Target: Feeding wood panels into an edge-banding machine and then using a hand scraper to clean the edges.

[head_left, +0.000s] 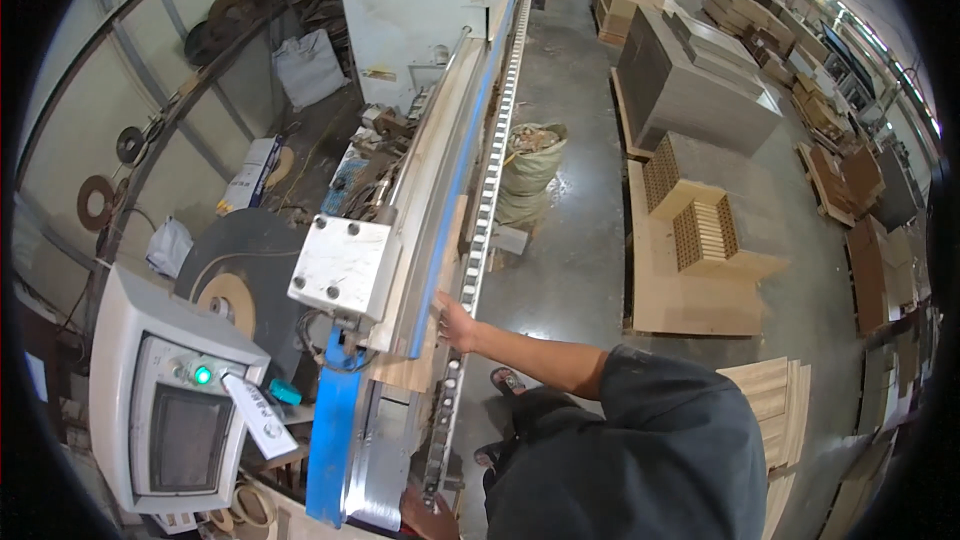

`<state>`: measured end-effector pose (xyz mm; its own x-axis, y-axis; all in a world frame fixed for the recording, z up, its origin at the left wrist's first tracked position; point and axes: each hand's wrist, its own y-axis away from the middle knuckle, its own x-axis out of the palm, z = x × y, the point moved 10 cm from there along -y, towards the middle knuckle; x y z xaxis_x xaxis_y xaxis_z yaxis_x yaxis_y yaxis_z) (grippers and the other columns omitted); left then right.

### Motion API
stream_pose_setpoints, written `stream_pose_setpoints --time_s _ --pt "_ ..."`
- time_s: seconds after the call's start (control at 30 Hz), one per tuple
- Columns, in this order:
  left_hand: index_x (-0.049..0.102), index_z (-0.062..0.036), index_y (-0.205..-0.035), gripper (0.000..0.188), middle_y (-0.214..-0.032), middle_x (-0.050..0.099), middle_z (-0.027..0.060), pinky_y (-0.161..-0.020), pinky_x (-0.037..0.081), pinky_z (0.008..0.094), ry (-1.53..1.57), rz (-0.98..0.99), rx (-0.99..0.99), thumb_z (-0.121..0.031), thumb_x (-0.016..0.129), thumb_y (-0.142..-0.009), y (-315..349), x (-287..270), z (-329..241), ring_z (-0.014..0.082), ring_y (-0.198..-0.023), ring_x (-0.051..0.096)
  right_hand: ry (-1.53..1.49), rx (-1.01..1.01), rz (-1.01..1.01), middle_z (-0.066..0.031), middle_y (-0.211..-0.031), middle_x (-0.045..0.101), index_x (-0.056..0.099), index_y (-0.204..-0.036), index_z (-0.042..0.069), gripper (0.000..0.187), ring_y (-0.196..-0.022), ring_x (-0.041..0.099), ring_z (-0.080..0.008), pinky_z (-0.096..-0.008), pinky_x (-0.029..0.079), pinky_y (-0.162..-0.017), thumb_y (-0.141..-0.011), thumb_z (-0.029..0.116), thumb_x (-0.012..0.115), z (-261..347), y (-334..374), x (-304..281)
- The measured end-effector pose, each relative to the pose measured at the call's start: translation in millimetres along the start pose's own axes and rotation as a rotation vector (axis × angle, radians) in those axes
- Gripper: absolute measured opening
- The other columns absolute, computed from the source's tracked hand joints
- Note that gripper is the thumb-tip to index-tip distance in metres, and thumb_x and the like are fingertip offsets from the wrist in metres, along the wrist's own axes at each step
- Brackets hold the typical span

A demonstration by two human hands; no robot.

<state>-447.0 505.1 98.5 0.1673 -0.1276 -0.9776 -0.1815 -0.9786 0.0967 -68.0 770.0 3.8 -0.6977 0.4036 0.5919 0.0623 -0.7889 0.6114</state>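
A long, pale wood-grain board (405, 373) lies in an edge-banding machine, under its blue-edged pressure beam (437, 270). Its outer edge shows along the row of rollers (487, 202). My right hand (457, 324) rests against that edge near the beam's near end, fingers apart and stretched over it. Low in the picture, my left hand (430, 518) is beside the near end of the roller rail and the metal infeed table (378, 460). It is shadowed and partly cut off, so its finger shape is unclear.
On the left stand a control panel (185, 420) with a lit green button and a large dark reel (240, 275). A stuffed sack (533, 155) is beside the rail. Stacked panels (700, 80) and a pallet with cut boards (690, 290) occupy the right floor.
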Motion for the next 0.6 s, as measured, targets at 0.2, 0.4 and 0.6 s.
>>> stream_pose_setpoints --time_s 0.2,0.4,0.6 --pt "0.068 -0.0045 -0.131 0.046 -0.125 0.07 0.0175 -0.108 0.045 0.0513 0.296 0.159 0.515 -0.034 0.07 -0.095 -133 66 -298 0.0378 -0.125 0.061 0.047 0.09 0.165 -0.005 -0.177 0.019 0.022 -0.171 0.013 0.104 -0.143 0.042 -0.0223 -0.0359 0.031 -0.122 -0.096 0.08 0.049 56 -2 -55" --pt "0.073 -0.0071 -0.122 0.043 -0.106 0.077 0.0174 -0.077 0.059 0.0496 0.077 0.466 0.665 -0.038 0.072 -0.091 -224 149 -533 0.0381 -0.094 0.075 0.51 -0.444 0.394 -0.0088 -0.167 0.041 0.044 -0.161 0.009 0.066 -0.147 0.048 -0.026 -0.0407 0.039 -0.122 -0.107 0.041 0.064 170 50 -141" --pt "0.08 -0.0139 -0.108 0.029 -0.106 0.075 0.0209 -0.086 0.056 0.053 -0.075 0.514 0.632 -0.037 0.07 -0.093 -293 291 -506 0.0403 -0.1 0.072 0.614 -0.446 0.219 -0.0126 -0.161 0.048 0.055 -0.151 0.007 0.059 -0.143 0.053 -0.0272 -0.0414 0.045 -0.117 -0.105 0.041 0.068 356 124 -301"
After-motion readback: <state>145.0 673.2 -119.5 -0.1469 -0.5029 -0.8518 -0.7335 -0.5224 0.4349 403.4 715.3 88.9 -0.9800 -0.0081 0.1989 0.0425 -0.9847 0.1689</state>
